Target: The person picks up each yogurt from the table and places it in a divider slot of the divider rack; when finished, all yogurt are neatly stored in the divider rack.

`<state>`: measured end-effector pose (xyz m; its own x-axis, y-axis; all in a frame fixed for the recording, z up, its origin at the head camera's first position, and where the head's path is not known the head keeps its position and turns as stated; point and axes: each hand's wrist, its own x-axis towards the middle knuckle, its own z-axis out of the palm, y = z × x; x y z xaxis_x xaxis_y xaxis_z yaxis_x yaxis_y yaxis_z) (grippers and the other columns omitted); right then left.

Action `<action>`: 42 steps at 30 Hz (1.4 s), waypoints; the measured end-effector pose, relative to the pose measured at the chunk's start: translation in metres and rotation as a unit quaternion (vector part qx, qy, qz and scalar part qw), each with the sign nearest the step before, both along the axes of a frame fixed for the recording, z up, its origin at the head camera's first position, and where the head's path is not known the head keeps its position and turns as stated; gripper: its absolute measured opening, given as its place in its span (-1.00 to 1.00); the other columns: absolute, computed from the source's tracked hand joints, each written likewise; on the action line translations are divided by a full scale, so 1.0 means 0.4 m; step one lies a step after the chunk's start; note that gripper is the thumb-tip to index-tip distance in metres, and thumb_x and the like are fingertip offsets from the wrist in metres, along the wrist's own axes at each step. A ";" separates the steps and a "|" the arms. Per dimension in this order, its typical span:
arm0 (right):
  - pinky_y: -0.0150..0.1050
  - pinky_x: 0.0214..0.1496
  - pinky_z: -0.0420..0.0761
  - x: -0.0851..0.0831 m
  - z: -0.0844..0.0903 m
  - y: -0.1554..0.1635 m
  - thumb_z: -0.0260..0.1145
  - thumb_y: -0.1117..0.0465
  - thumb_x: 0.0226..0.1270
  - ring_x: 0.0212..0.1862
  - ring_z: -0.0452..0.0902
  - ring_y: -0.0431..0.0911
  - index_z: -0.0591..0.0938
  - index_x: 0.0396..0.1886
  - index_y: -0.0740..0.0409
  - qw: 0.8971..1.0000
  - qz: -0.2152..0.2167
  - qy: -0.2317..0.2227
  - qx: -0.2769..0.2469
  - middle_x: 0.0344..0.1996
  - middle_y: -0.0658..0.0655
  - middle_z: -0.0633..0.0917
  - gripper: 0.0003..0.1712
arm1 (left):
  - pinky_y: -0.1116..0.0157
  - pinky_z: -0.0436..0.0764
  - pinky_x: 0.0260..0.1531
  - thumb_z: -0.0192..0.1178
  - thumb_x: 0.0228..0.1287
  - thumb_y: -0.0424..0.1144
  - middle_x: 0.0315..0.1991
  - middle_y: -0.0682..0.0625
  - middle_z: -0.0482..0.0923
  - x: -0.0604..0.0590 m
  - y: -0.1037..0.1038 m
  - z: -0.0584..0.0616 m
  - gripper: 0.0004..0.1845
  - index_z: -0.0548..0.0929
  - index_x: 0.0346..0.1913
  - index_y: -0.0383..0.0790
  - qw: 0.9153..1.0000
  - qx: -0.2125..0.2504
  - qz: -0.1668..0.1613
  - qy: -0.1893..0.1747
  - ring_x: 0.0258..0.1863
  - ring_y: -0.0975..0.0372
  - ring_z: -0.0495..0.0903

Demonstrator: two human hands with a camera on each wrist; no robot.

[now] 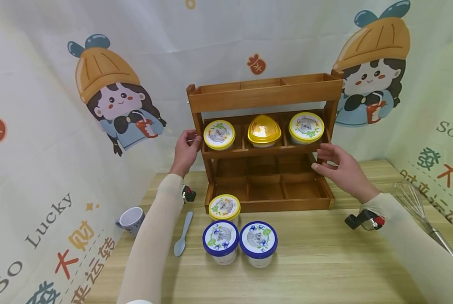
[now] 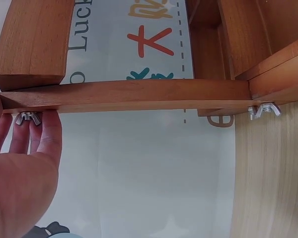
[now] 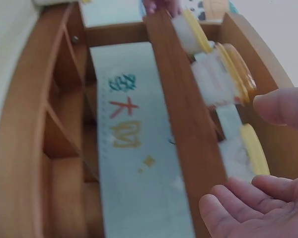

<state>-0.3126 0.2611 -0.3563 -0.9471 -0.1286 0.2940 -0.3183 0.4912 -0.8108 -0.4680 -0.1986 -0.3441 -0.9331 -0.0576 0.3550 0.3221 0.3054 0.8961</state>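
A three-tier wooden rack (image 1: 264, 95) stands at the back of the table. Its middle shelf carries a yellow-lidded cup (image 1: 219, 135), a yellow dome-lidded tub (image 1: 264, 130) and another yellow-lidded cup (image 1: 306, 127). My left hand (image 1: 186, 147) grips the rack's left post, thumb on one side and fingers on the other. In the left wrist view the fingers (image 2: 44, 134) lie by a wing nut (image 2: 28, 118) under the wooden bar (image 2: 139, 94). My right hand (image 1: 338, 166) hovers by the right end of the middle shelf, fingers spread and holding nothing.
In front of the rack stand a yellow-lidded cup (image 1: 224, 207) and two blue-lidded cups (image 1: 220, 238) (image 1: 258, 240). A pale spoon (image 1: 182, 234) and a mug (image 1: 131, 219) lie at the left, a whisk (image 1: 420, 211) at the right. The rack's bottom tray (image 1: 268, 190) holds nothing.
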 end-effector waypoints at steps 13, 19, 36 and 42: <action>-0.64 0.09 0.51 0.038 -0.119 -0.078 0.31 0.05 0.60 0.41 0.51 0.27 0.34 0.56 0.25 0.999 0.047 -0.005 -0.012 0.40 0.38 0.55 -0.29 | 0.05 0.68 0.25 0.13 0.64 -0.14 0.27 -0.19 0.53 -0.001 0.004 -0.002 -0.61 0.48 0.38 -0.18 1.000 -0.002 0.007 0.000 0.23 -0.01 0.58; -0.51 0.11 0.61 0.053 -0.172 -0.125 0.33 0.08 0.59 0.35 0.57 0.25 0.41 0.50 0.24 0.997 0.071 0.009 0.002 0.34 0.35 0.62 -0.36 | 0.06 0.68 0.24 0.13 0.64 -0.14 0.26 -0.19 0.54 -0.003 0.006 -0.004 -0.61 0.49 0.38 -0.17 1.000 -0.005 0.009 0.004 0.22 0.00 0.58; 0.01 0.29 0.70 0.112 -0.228 -0.232 0.32 0.18 0.58 0.32 0.61 0.20 0.49 0.44 0.19 0.989 0.146 -0.025 0.010 0.29 0.30 0.66 -0.47 | 0.03 0.67 0.27 0.12 0.65 -0.12 0.28 -0.19 0.53 0.001 0.006 -0.005 -0.61 0.48 0.38 -0.16 1.000 -0.009 0.009 0.005 0.24 -0.01 0.57; -0.12 0.28 0.69 0.132 -0.237 -0.247 0.33 0.17 0.58 0.37 0.56 0.22 0.41 0.50 0.25 0.979 0.199 -0.039 0.013 0.35 0.32 0.61 -0.38 | 0.04 0.65 0.30 0.10 0.66 -0.13 0.29 -0.18 0.53 0.004 0.008 -0.004 -0.61 0.47 0.39 -0.16 1.000 -0.014 0.013 0.006 0.26 -0.01 0.56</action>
<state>-0.2600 0.1623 -0.4509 -0.8396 -0.4991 0.2145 -0.4269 0.3621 -0.8286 -0.4663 -0.1953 -0.3457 -0.9273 -0.0717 0.3674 0.3237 0.3391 0.8833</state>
